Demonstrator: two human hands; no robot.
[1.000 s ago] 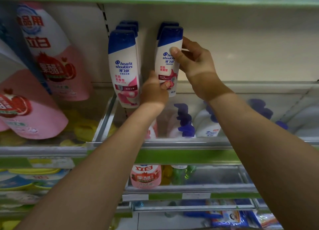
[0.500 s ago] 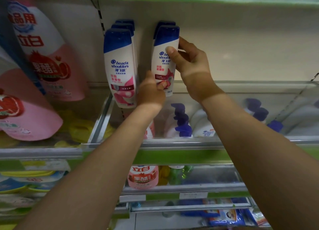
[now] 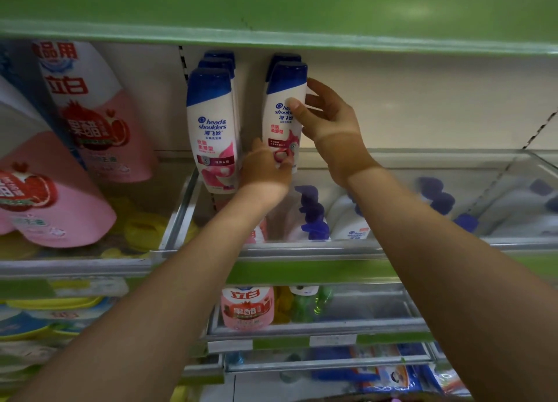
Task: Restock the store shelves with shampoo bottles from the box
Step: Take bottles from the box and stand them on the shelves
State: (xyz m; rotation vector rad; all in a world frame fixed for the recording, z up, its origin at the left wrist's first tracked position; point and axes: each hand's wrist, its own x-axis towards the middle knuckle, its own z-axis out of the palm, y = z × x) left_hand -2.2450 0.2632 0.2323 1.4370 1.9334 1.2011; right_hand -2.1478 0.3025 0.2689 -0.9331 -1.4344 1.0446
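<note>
Two hands grip one shampoo bottle (image 3: 282, 111) — right hand (image 3: 329, 120) high; left hand (image 3: 265, 169) low.

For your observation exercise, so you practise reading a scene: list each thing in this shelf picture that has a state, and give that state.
Front right shampoo bottle: upright, cap on, held by both hands.
Left hand: pinches that bottle's base.
Right hand: grips its upper side, thumb across the label.
Front left shampoo bottle: upright, cap on, untouched.
Pink refill pouches: leaning, sealed.
</note>
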